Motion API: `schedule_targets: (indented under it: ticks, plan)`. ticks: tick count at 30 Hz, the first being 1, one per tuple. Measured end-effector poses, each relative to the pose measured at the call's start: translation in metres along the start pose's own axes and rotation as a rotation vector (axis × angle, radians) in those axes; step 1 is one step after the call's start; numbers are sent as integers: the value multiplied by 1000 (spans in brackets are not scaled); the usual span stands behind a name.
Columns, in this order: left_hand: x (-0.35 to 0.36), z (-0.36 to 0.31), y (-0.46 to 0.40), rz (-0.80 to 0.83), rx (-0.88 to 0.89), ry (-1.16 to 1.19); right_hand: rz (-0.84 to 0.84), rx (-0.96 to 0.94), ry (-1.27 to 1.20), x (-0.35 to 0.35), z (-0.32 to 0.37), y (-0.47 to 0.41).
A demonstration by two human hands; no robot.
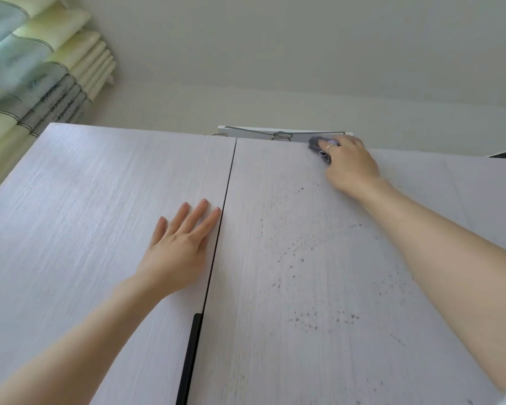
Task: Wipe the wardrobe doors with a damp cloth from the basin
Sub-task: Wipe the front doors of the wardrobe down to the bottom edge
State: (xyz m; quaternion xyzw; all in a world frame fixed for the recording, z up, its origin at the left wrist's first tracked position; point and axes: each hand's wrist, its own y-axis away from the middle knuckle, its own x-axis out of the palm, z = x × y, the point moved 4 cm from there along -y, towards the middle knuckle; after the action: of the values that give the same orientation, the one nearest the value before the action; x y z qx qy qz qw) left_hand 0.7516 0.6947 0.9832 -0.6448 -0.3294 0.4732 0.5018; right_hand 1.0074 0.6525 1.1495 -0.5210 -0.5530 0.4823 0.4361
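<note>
At the door's top edge, right hand (349, 163) grips crumpled grey cloth (316, 143) (left hand (177, 251) flat, open).

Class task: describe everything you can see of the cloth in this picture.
The cloth is small, grey-blue and bunched, and looks like soft fabric. It is mostly hidden under the right hand, which presses it against the right wardrobe door at its top edge. Only its crumpled left part shows beyond the fingers.

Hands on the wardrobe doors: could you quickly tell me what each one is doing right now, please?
Left hand: open, flat on the left door, holding nothing.
Right hand: closed on the grey cloth at the right door's top edge.
</note>
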Motion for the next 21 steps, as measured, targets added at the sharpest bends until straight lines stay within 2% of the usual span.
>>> schedule_targets:
  ticks: [2, 7, 10, 13, 17, 21]
  plan:
    - [1, -1, 1, -15, -21, 16, 3, 9, 6, 3, 13, 0]
    - [-1, 1, 4, -62, -34, -27, 68, -292, -52, 18, 91, 5]
    - [-1, -1, 6, -74, -55, -23, 43, -315, -54, 14, 66, 10]
    - [0, -3, 7, -102, -64, -21, -16, -144, -60, 1, -9, 10]
    - [-1, -9, 5, -151, -99, 27, 4, 118, -12, -16, -114, 25]
    - [1, -19, 6, -155, -130, 55, 18, 261, -8, -18, -147, 35]
